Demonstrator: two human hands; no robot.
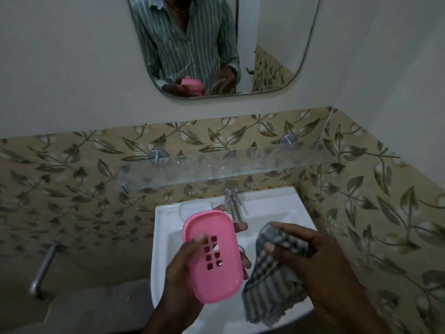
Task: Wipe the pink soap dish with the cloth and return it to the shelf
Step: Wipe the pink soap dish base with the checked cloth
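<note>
My left hand (179, 268) grips the pink soap dish (212, 256) over the white sink, thumb on its slotted face, fingers behind it. The dish is tilted, its slotted side facing me. To its right, my right hand (303, 249) holds a grey checked cloth (267, 285), which hangs down over the basin. Cloth and dish sit close together, a small gap between them. The glass shelf (216, 169) runs along the tiled wall above the sink, with nothing on it.
A chrome tap (232, 201) stands at the back of the white sink (166, 237). A mirror (216, 44) above shows a person in a striped shirt. A metal pipe (44, 268) sticks out at lower left. Leaf-patterned tiles cover the walls.
</note>
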